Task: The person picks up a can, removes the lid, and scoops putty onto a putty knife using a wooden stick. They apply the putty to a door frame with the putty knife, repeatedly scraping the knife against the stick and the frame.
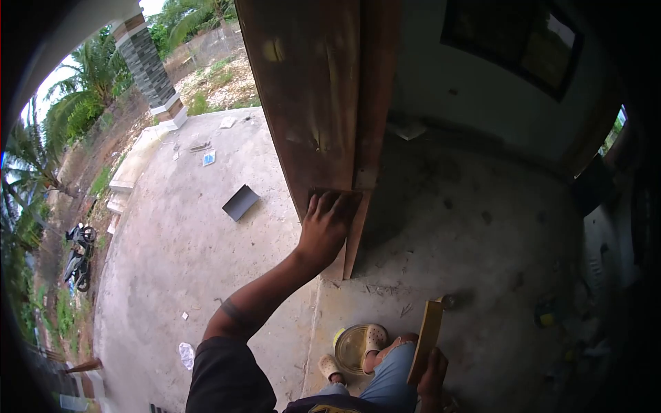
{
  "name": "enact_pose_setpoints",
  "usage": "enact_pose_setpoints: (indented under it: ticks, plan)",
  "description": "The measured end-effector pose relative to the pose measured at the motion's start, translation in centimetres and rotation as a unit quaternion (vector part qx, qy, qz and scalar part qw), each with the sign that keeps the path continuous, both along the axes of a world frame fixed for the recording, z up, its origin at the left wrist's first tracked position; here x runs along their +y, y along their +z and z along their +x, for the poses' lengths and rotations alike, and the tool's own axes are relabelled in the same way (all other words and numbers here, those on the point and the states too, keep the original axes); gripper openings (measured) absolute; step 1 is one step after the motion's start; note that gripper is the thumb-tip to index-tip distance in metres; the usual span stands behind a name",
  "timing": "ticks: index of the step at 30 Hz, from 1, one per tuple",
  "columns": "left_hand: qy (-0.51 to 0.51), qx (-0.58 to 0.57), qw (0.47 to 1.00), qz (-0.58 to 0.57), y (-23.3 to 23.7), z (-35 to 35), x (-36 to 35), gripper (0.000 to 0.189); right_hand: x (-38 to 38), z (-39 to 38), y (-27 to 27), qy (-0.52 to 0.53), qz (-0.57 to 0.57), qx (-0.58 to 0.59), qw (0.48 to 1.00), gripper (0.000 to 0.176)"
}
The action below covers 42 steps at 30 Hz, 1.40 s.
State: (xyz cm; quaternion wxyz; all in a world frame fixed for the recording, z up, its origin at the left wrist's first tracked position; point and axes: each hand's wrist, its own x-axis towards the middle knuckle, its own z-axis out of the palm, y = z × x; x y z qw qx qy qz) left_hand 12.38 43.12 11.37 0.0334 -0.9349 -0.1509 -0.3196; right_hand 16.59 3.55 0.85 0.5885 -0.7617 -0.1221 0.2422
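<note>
My left hand (328, 224) is pressed with bent fingers against the lower part of a brown wooden door post (313, 103). Under those fingers lies a dark, flat-edged piece that I cannot make out, partly covered by the hand. Pale patches mark the wood higher up. Low at the right, my right hand (432, 377) is wrapped round a flat, yellowish wooden board (427, 336), held tilted beside my jeans. The board is apart from the post.
A round metal lid or tray (351, 354) lies by my clog (375, 339). On the concrete floor (227, 275) are a dark bent sheet (241, 203), a blue packet (208, 158) and a crumpled plastic piece (186, 356). A dim room with a window (513, 45) is at the right.
</note>
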Motion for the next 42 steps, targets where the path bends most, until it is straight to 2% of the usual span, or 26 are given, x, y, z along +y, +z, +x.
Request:
enact_pose_setpoints:
  ticks: [3,4,5,8,10,11,12,15,17,18,20,21,24,27,28,30,32,33,34,35,37,38,39,40,41,42]
  plan:
    - [0.033,-0.122,0.979,0.163,15.2,-1.4,0.4,0.046,0.6,-1.3,1.6,-0.034,-0.041,-0.042,0.998,0.041]
    - [0.023,-0.179,0.963,0.198,19.7,-1.3,1.2,0.049,0.6,-1.3,1.4,-0.014,-0.024,-0.017,0.999,0.041]
    - [0.046,-0.152,0.961,0.226,23.2,-1.5,3.7,0.048,0.5,-1.0,1.1,0.007,-0.007,0.008,1.000,0.042]
    - [0.065,-0.147,0.970,0.181,26.8,-0.7,3.3,0.036,0.7,-1.1,-0.7,0.004,-0.026,0.029,0.999,0.044]
    - [0.063,-0.123,0.962,0.236,21.9,-0.8,5.4,0.046,1.0,-0.8,-1.4,0.007,-0.041,0.023,0.999,0.046]
    - [0.022,-0.158,0.964,0.212,19.2,-0.3,4.7,0.042,1.2,-0.6,-1.5,0.019,-0.036,0.018,0.999,0.046]
    - [0.004,-0.174,0.978,0.114,15.0,0.3,4.4,0.037,1.5,-0.4,-1.7,0.032,-0.031,0.014,0.999,0.047]
    - [0.053,-0.101,0.991,0.075,2.9,0.5,3.0,0.051,0.8,0.6,-3.8,0.048,-0.053,0.032,0.997,0.047]
    - [0.042,-0.011,0.998,0.035,-5.1,0.0,2.0,0.047,1.7,0.8,-1.6,0.078,-0.021,0.038,0.996,0.048]
    - [0.054,0.022,0.998,0.002,-6.7,-0.4,1.0,0.052,1.9,0.6,-0.7,0.092,-0.003,0.041,0.995,0.048]
    - [0.029,-0.001,0.999,-0.027,-4.0,-1.3,0.5,0.051,1.2,0.2,-1.5,0.061,0.002,0.029,0.998,0.048]
    - [0.022,-0.042,0.999,0.002,-1.6,-1.5,0.4,0.049,0.9,0.1,-1.9,0.044,0.006,0.024,0.999,0.048]
    - [0.051,-0.143,0.983,0.103,8.7,-1.4,0.2,0.044,0.8,-1.0,-1.6,0.032,-0.074,-0.031,0.996,0.046]
    - [0.083,-0.166,0.977,0.108,10.0,0.8,2.6,0.045,0.5,-0.4,-2.1,0.079,-0.036,0.036,0.996,0.044]
    - [0.098,-0.144,0.975,0.139,7.7,1.1,2.4,0.043,0.4,-0.4,-1.6,0.071,-0.067,0.010,0.995,0.044]
    - [0.069,-0.113,0.983,0.124,-0.2,1.5,2.3,0.043,0.9,-1.0,-0.6,0.054,-0.123,-0.040,0.990,0.046]
    - [0.059,-0.027,0.994,0.090,-7.0,0.4,1.3,0.043,2.0,-0.9,0.8,0.048,-0.075,-0.064,0.994,0.043]
    - [0.035,0.018,0.999,-0.002,-6.0,-0.6,0.5,0.043,2.3,-0.9,1.6,0.046,-0.070,-0.069,0.994,0.042]
    - [0.012,-0.015,0.993,-0.117,-4.1,-1.5,-0.3,0.042,2.7,-0.8,2.4,0.043,-0.065,-0.074,0.994,0.040]
    - [-0.014,-0.047,0.972,-0.229,-1.9,-2.3,-1.2,0.040,2.6,-0.2,2.6,0.087,-0.057,-0.074,0.992,0.039]
    - [-0.087,-0.145,0.880,-0.444,-0.2,-4.0,-2.4,0.042,2.5,-0.1,-0.9,0.044,-0.056,-0.133,0.989,0.037]
    - [-0.122,-0.208,0.780,-0.577,0.7,-4.5,-3.4,0.043,3.4,-0.4,-0.8,0.018,-0.050,-0.166,0.985,0.036]
    - [-0.152,-0.261,0.654,-0.693,1.8,-5.2,-4.9,0.044,3.7,-0.7,-0.2,0.027,-0.040,-0.184,0.982,0.036]
    - [-0.175,-0.305,0.503,-0.789,2.9,-5.9,-6.4,0.046,5.4,-1.0,2.8,0.038,-0.034,-0.204,0.978,0.035]
    - [-0.182,-0.305,0.477,-0.804,3.9,-6.6,-7.3,0.043,6.9,-1.4,5.4,0.051,-0.029,-0.223,0.973,0.035]
    - [-0.199,-0.302,0.499,-0.787,4.3,-7.1,-8.1,0.044,7.8,-1.8,6.9,0.068,-0.007,-0.238,0.969,0.034]
